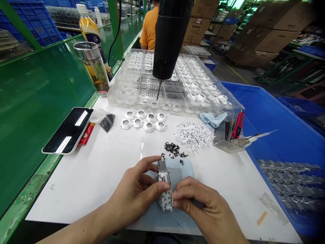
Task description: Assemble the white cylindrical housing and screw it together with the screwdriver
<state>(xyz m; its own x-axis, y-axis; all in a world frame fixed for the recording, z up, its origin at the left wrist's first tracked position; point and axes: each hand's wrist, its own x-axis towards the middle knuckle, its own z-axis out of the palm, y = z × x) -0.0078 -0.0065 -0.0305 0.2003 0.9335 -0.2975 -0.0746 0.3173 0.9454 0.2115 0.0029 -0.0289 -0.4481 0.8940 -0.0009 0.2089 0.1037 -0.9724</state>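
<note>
My left hand is closed around a small white and grey tower-shaped part, thumb across its front and fingers behind. The part stands nearly upright over a light blue cloth or mat, its grey square end on top. At its right side my right hand is pinched, thumb against forefinger; whatever is between the fingertips is too small to make out. Just beyond the hands lie a scatter of black screws and a heap of small white pieces. A black power screwdriver hangs above the table, bit downward.
Several silver rings lie before a clear compartment tray of white parts. At left are a phone, a glass flask and a bottle. A small tool box and blue bin are right. A person is beyond.
</note>
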